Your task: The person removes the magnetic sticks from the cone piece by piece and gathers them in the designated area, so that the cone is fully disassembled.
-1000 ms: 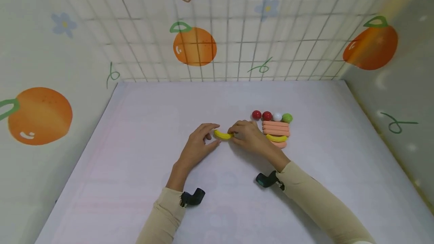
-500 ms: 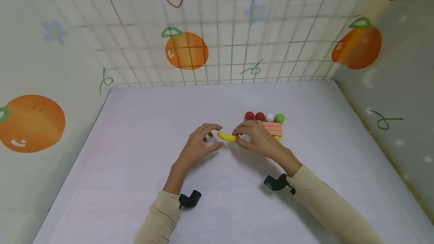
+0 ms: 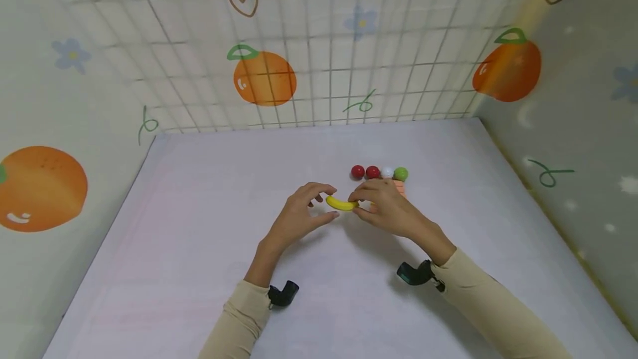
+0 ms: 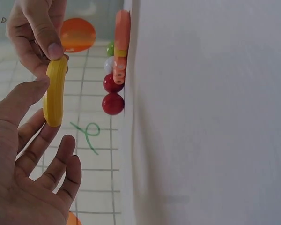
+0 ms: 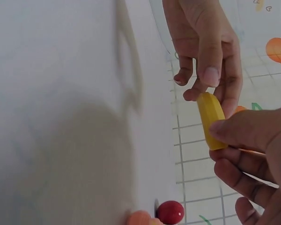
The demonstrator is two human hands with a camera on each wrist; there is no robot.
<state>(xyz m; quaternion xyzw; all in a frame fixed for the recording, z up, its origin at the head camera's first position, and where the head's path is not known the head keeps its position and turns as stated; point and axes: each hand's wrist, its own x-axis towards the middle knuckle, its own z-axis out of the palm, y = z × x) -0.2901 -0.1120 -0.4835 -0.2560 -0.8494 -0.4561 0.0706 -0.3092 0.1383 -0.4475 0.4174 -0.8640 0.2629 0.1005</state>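
My right hand (image 3: 389, 206) pinches one end of a small yellow toy banana (image 3: 339, 203) between thumb and fingers, holding it up over the table. My left hand (image 3: 296, 212) reaches around the banana's other end, thumb and fingers spread apart. In the left wrist view, the left thumb (image 4: 30, 96) overlaps the banana's side while the other fingers fan out below. The right wrist view shows the right thumb (image 5: 229, 129) pressed on the banana's near end.
Two red balls (image 3: 358, 172), a white ball (image 3: 386, 172) and a green ball (image 3: 401, 174) stand in a row behind the right hand. Pink sausage-like pieces (image 4: 122, 28) lie beside them with a yellow piece (image 4: 121, 53), mostly hidden in the head view. Printed curtains enclose the white table (image 3: 224, 170).
The right hand has lifted the banana off the table, and the left hand has risen alongside it. The right hand now covers more of the pink pieces. The head view has shifted slightly.
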